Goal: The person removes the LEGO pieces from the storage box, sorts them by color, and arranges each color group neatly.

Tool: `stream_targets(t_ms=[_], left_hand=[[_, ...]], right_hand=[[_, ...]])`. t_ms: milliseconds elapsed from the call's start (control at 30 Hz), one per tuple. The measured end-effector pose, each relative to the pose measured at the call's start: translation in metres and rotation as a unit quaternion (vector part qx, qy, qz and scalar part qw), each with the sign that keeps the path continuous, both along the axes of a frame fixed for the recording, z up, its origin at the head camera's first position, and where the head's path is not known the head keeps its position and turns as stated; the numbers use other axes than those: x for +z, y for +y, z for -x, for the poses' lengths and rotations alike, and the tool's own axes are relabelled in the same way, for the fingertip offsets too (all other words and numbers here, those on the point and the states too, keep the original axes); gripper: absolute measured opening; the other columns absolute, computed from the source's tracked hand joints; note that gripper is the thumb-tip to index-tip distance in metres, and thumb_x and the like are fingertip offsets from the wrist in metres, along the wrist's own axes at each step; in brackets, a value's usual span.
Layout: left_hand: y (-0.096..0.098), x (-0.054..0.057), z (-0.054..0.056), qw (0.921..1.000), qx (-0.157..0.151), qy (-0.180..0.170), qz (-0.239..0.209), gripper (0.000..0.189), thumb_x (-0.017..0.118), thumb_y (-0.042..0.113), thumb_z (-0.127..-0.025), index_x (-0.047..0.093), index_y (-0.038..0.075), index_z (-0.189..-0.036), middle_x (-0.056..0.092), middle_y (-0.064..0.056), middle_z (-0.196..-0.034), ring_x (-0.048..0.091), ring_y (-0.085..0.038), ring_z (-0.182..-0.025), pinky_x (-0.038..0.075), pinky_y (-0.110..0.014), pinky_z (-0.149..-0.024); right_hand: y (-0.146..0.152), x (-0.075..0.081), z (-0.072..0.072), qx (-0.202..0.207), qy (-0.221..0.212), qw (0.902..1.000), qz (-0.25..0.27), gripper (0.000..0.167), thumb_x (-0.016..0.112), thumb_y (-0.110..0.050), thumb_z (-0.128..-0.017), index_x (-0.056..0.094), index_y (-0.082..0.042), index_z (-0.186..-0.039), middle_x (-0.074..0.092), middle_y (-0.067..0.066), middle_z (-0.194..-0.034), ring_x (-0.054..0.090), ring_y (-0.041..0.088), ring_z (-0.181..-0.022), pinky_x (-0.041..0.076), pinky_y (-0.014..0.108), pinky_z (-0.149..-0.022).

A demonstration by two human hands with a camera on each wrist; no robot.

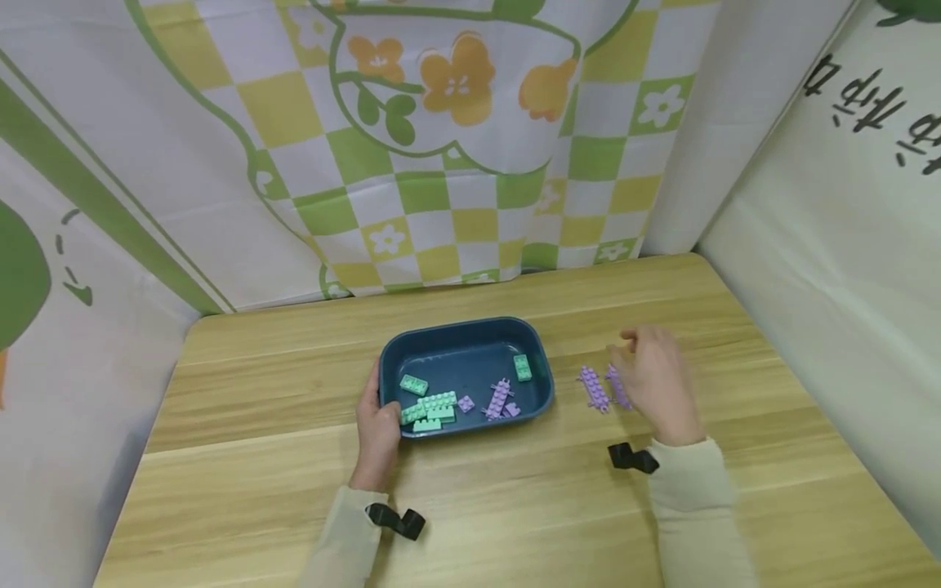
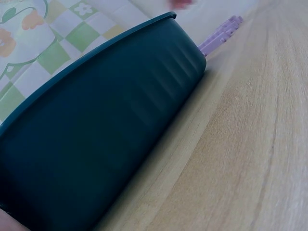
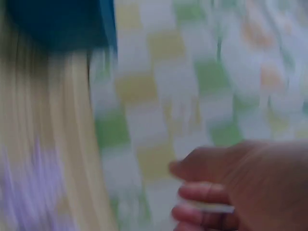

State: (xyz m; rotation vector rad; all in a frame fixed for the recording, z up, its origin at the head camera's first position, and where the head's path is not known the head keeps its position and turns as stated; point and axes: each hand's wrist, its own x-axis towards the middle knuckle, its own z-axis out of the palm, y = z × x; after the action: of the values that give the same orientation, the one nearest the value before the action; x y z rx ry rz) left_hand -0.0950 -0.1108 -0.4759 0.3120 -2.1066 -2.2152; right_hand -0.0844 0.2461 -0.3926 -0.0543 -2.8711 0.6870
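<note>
A dark blue tray [image 1: 461, 331] sits on the table, and my left hand [image 1: 378, 429] grips its left end with the thumb over the rim. Inside, several green bricks [image 1: 439, 399] are gathered at the left, with another green brick [image 1: 522, 367] at the right. A purple studded piece with side pegs [image 1: 498, 398] lies in the tray near small purple bricks [image 1: 466, 404]. My right hand [image 1: 657, 380] hovers right of the tray, its fingers loosely bent, with nothing visible in them. Beside it lie two long purple pieces [image 1: 594, 389], one partly hidden by the hand.
The wooden table [image 1: 515, 506] reaches around the tray on all sides. Behind it hangs a checked, flowered cloth [image 1: 456, 204]. White printed panels [image 1: 831, 245] stand along the left and right sides.
</note>
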Motion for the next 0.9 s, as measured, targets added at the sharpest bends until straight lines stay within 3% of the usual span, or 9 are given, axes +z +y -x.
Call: stream_targets(t_ms=[67,133,233,333,467,667,900], left_hand=[[-0.001,0.0,0.001,1.0,0.004,0.001,0.003,0.084,0.035,-0.019,-0.074,0.025,0.005,-0.153,0.024,-0.005,-0.159,0.015,-0.017,-0.144,0.014,-0.038,-0.117],[-0.001,0.0,0.001,0.9999,0.008,0.003,0.009,0.084,0.035,-0.018,-0.073,0.025,0.004,-0.153,0.025,-0.006,-0.158,0.016,-0.017,-0.144,0.015,-0.038,-0.117],[-0.001,-0.002,0.001,0.9998,0.009,0.007,0.017,0.084,0.036,-0.018,-0.072,0.026,0.002,-0.152,0.026,-0.008,-0.158,0.017,-0.018,-0.144,0.016,-0.038,-0.116],[0.0,-0.002,0.0,0.9997,0.008,0.006,0.021,0.084,0.036,-0.018,-0.072,0.026,0.002,-0.152,0.026,-0.008,-0.158,0.017,-0.019,-0.144,0.017,-0.039,-0.116],[0.001,-0.001,-0.001,0.9997,0.01,0.004,0.021,0.083,0.036,-0.018,-0.072,0.026,0.002,-0.152,0.026,-0.007,-0.158,0.017,-0.019,-0.144,0.016,-0.04,-0.116],[0.0,-0.002,-0.001,0.9997,0.008,0.0,0.022,0.083,0.036,-0.018,-0.073,0.026,0.004,-0.153,0.025,-0.006,-0.158,0.016,-0.018,-0.144,0.016,-0.039,-0.116],[0.0,-0.001,-0.001,0.9998,0.003,-0.01,0.019,0.083,0.035,-0.017,-0.074,0.024,0.005,-0.154,0.023,-0.005,-0.159,0.014,-0.019,-0.145,0.014,-0.04,-0.117]], right_hand=[[-0.032,0.002,0.005,0.06,0.038,0.9974,0.005,0.03,0.066,-0.016,-0.089,0.063,0.005,-0.111,0.06,0.018,-0.097,0.054,0.032,-0.09,0.046,0.046,-0.074],[-0.062,0.001,0.007,0.127,0.041,0.991,-0.007,0.027,0.07,-0.015,-0.087,0.066,0.0,-0.108,0.061,0.012,-0.096,0.053,0.027,-0.09,0.046,0.042,-0.075],[-0.097,-0.004,0.01,0.209,-0.001,0.9774,-0.032,0.026,0.074,-0.017,-0.085,0.07,-0.004,-0.107,0.061,0.008,-0.098,0.052,0.023,-0.09,0.046,0.039,-0.076],[-0.116,-0.012,0.014,0.256,-0.056,0.9635,-0.053,0.027,0.075,-0.016,-0.084,0.071,-0.006,-0.109,0.061,0.006,-0.103,0.053,0.025,-0.098,0.046,0.041,-0.085],[-0.127,-0.019,0.022,0.279,-0.102,0.9515,-0.08,0.028,0.074,-0.011,-0.083,0.073,-0.007,-0.111,0.062,0.005,-0.108,0.054,0.03,-0.112,0.043,0.044,-0.1],[-0.129,-0.021,0.029,0.29,-0.123,0.9438,-0.1,0.021,0.074,-0.015,-0.085,0.076,-0.009,-0.105,0.065,0.007,-0.103,0.058,0.032,-0.103,0.049,0.044,-0.09],[-0.129,-0.024,0.031,0.281,-0.148,0.944,-0.089,0.022,0.071,-0.026,-0.087,0.077,-0.012,-0.104,0.063,0.003,-0.1,0.056,0.029,-0.102,0.046,0.047,-0.091]])
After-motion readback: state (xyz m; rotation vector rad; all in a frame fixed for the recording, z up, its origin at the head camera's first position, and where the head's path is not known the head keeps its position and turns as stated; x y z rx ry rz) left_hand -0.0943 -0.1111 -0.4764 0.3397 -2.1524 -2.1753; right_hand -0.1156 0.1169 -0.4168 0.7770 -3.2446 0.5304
